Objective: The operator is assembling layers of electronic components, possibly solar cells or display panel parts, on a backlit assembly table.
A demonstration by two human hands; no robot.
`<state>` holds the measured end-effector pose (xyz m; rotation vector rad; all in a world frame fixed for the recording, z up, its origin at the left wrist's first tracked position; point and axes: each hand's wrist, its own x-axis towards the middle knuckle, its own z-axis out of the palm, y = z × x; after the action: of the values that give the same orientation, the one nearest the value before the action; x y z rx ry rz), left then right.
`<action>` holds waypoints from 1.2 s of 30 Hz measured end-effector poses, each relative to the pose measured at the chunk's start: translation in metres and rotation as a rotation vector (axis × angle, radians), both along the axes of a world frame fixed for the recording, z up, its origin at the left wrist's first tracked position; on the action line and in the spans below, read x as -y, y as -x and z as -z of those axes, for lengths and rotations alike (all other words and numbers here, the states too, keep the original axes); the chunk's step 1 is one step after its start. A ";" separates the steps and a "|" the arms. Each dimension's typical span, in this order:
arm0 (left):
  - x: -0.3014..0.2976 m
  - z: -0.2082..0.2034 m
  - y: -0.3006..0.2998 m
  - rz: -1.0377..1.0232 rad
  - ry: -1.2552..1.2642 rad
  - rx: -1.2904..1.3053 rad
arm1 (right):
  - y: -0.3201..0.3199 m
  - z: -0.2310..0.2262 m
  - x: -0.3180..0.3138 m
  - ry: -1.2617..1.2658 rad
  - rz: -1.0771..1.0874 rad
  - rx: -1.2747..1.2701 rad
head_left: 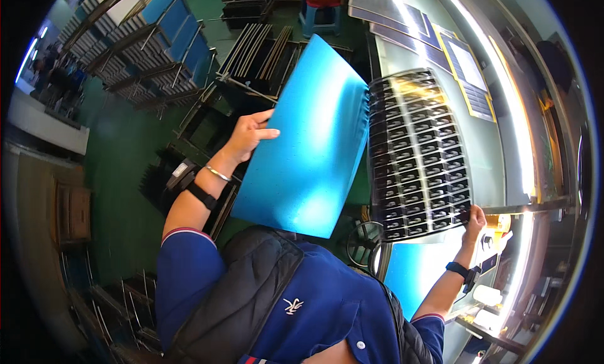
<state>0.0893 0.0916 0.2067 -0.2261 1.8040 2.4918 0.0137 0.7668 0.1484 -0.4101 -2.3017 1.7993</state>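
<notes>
My left hand [250,135] is closed on the left edge of a large, glossy blue sheet [308,137], thumb on its face and the other fingers partly hidden behind. The sheet is held up tilted in front of my body. At the lower right corner of a dark sheet [418,169], my right hand [476,222] pinches the edge. Rows of small repeated pale shapes cover this dark sheet, and light glares across it. The two sheets hang side by side, their facing edges very close near the top; whether they touch there I cannot tell.
A lit worktable [487,156] runs along the right, with dark printed sheets [402,15] and a yellow-edged sheet [469,71] on it. Another blue sheet [406,273] lies at lower right. Racks of stacked sheets [170,24], slatted racks [258,49] and a stool [321,15] stand beyond.
</notes>
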 end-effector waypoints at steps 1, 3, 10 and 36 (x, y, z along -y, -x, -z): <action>0.003 -0.002 0.002 -0.014 -0.011 -0.017 | -0.008 0.006 -0.044 -0.203 0.050 -0.147; 0.016 -0.011 0.000 -0.100 -0.021 -0.050 | -0.039 0.028 -0.112 -0.072 0.229 -0.080; 0.082 -0.034 -0.033 -0.690 0.104 -0.231 | -0.121 0.041 -0.060 0.264 0.180 0.100; 0.077 0.080 0.066 -0.958 0.553 0.231 | -0.156 0.040 -0.012 0.185 0.370 0.188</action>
<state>0.0232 0.0151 0.1263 -1.6596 2.6256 2.0942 0.1700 0.7790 0.1089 -1.0020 -2.0013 1.8481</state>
